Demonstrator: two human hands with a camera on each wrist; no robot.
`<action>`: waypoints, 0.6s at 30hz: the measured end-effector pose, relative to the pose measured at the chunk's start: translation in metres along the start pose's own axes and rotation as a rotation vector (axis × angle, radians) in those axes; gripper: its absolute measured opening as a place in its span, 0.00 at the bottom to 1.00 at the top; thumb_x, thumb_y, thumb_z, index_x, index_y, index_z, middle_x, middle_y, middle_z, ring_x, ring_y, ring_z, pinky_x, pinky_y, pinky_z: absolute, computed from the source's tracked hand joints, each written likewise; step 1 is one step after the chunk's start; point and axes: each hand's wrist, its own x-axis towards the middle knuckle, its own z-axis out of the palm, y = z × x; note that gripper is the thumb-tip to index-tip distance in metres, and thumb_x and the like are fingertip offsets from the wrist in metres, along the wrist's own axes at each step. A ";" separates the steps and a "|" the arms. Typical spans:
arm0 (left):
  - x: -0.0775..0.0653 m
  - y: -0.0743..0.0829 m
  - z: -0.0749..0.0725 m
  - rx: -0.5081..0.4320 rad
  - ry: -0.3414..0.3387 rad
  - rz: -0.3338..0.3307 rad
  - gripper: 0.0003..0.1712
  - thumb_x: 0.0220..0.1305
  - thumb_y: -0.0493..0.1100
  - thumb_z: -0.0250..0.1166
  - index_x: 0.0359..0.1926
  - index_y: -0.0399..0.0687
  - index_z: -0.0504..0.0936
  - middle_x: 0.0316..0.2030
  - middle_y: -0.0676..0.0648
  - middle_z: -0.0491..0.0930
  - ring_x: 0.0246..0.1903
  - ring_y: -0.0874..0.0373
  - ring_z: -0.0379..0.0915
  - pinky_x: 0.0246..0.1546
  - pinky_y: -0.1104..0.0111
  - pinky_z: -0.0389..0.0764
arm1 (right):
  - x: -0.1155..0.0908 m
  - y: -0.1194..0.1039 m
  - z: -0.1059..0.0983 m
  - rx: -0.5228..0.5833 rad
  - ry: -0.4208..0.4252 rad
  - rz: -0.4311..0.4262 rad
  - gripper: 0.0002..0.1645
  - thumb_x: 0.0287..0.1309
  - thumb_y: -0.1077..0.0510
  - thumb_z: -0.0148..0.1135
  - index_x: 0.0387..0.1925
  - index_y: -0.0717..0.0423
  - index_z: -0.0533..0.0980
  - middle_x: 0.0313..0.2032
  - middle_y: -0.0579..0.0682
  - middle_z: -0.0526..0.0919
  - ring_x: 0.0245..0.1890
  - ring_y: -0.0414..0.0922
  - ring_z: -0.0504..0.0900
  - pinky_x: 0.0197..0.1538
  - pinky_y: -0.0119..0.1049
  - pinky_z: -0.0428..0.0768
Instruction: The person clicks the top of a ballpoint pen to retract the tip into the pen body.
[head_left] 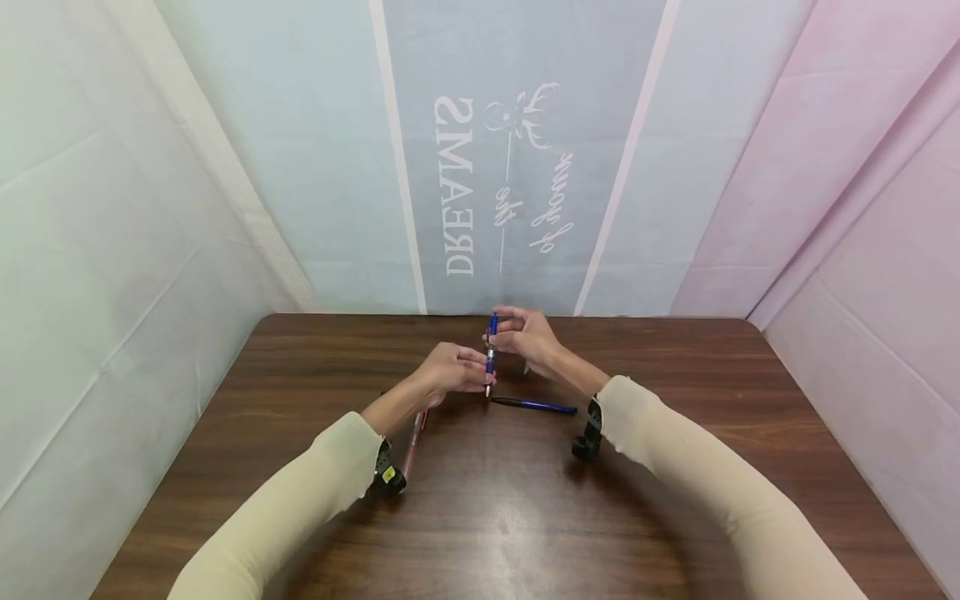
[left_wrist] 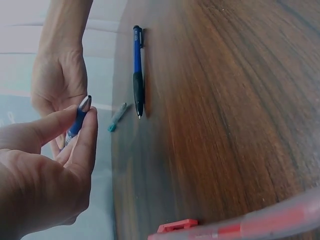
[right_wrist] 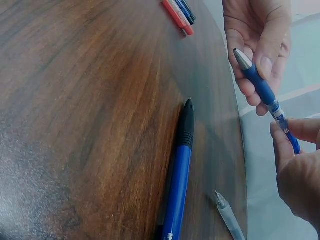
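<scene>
Above the far part of the table, both hands hold one blue pen [head_left: 491, 357] with a silver tip and a pale band in its middle. My left hand [head_left: 453, 368] pinches the tip-side part between thumb and fingers, as the right wrist view shows with the pen [right_wrist: 261, 89] slanted. The other end is pinched by my right hand [head_left: 531, 337]. Below the hands lies a blue pen with a black grip [head_left: 534, 406], touched by neither. Beyond it is a clear pen [right_wrist: 229, 216], its teal end [left_wrist: 112, 128] visible in the left wrist view.
A red pen [head_left: 412, 442] lies under the left forearm, partly hidden by the wrist camera. Beside it in the right wrist view is a dark blue pen [right_wrist: 187, 10]. The brown wooden table [head_left: 510, 533] ends at a printed curtain [head_left: 487, 50].
</scene>
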 end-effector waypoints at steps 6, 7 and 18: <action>-0.004 0.001 -0.003 -0.007 -0.015 -0.004 0.19 0.67 0.21 0.65 0.58 0.20 0.78 0.46 0.30 0.87 0.42 0.50 0.89 0.50 0.58 0.89 | -0.004 -0.003 0.005 -0.009 0.000 0.005 0.40 0.64 0.78 0.63 0.75 0.69 0.65 0.45 0.62 0.82 0.50 0.56 0.90 0.53 0.41 0.89; -0.005 0.001 -0.003 -0.004 -0.017 -0.002 0.19 0.67 0.21 0.65 0.58 0.20 0.78 0.46 0.30 0.87 0.42 0.50 0.89 0.50 0.58 0.89 | -0.004 -0.003 0.005 -0.009 -0.001 0.005 0.40 0.64 0.78 0.64 0.75 0.69 0.65 0.45 0.63 0.82 0.49 0.56 0.90 0.53 0.41 0.89; -0.019 -0.001 -0.010 0.033 -0.067 0.004 0.19 0.69 0.24 0.66 0.59 0.21 0.78 0.48 0.30 0.87 0.44 0.48 0.89 0.51 0.58 0.89 | -0.011 -0.002 0.011 -0.028 -0.015 0.005 0.37 0.62 0.76 0.67 0.72 0.67 0.69 0.41 0.58 0.84 0.47 0.53 0.91 0.52 0.42 0.89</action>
